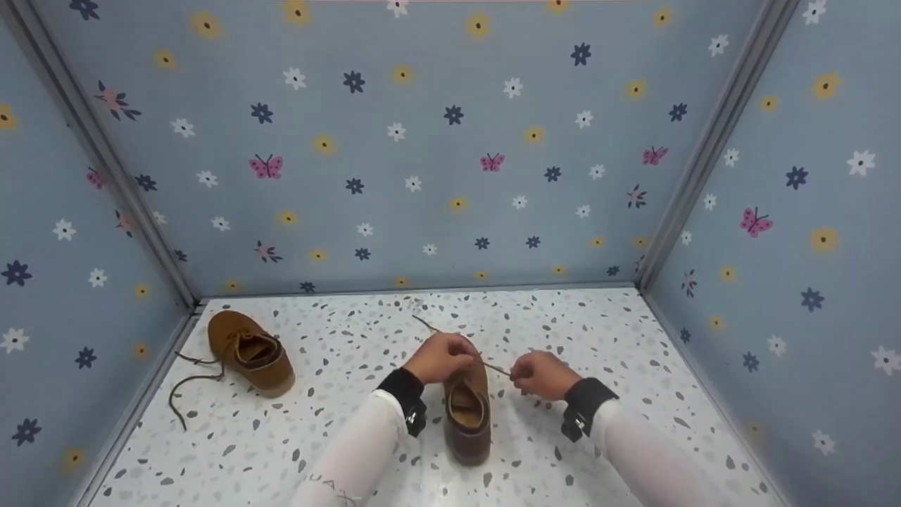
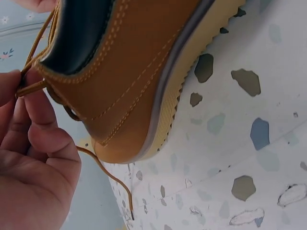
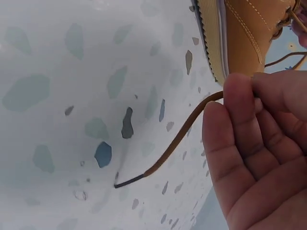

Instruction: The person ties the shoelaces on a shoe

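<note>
One shoe (image 1: 468, 445), midway between the side edges of the bench (image 1: 598, 331). Its lace (image 3: 180, 136): pinched by your left hand (image 1: 442, 358) beside the shoe, by your right hand (image 1: 546, 374) near the tip. Step, apparently: lace-tensioning; next, an even pull wanted.

The shoe (image 2: 139, 55) in front of you is orange-brown, with rows of light orange stitches (image 2: 144, 84) like little dashes. Its lining (image 2: 84, 28) is dark blue-green, its sole (image 2: 168, 110) is pale yellow, and a grey stripe (image 2: 158, 96) runs just above that. Its lace (image 3: 182, 134) is brown with a dark tip (image 3: 129, 181). The other shoe (image 1: 271, 377) is brown too. Your sleeves (image 1: 359, 436) are white and your wrist straps (image 1: 401, 386) are black. Your table (image 1: 352, 352) is white, all dotted with grey, brown, green-grey and blue spots. The walls (image 1: 422, 155) around you are light blue, with white, yellow and dark blue flowers and pink butterflies, and the poles (image 1: 718, 127) are grey.
</note>
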A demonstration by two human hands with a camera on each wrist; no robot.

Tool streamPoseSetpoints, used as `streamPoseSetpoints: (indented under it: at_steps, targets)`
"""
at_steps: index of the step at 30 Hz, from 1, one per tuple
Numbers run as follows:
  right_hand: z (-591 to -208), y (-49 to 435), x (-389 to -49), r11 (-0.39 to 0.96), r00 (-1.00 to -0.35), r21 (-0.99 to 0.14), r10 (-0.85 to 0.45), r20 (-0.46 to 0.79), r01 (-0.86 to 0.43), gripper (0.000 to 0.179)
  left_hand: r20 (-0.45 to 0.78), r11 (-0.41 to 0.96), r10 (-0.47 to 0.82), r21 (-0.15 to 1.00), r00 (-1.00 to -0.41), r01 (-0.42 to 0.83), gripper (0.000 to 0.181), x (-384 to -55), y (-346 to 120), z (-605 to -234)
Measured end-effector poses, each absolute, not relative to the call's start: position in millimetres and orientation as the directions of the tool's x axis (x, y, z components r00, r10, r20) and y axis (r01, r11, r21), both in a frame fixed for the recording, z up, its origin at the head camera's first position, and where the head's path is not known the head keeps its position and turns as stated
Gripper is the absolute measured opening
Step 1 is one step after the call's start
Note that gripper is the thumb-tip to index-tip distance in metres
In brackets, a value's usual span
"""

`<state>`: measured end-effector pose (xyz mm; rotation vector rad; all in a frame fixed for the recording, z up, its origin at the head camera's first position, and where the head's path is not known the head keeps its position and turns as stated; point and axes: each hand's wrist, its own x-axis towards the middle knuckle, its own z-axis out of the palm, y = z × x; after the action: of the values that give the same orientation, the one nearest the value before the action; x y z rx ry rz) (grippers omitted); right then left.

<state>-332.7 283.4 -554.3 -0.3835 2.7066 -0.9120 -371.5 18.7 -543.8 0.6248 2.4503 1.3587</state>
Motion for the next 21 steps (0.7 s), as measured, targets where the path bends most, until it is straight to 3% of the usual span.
streamPoseSetpoints:
  at_steps: [11,21]
  targets:
    - [-543.5,288.2,-332.7,0.769,-0.935,-0.6,-0.341,-0.094,-0.22,0.012,-0.045,0.512,0.536,0.811,-0.843,0.282,0.014,-375.6,6.9,-537.4]
    - [-537.1,290.2,-335.5,0.771,-0.935,-0.599,-0.339,-0.101,-0.215,0.016,0.011,0.526,0.559,0.769,-0.829,0.364,0.016,-379.4,-1.4,-536.9]
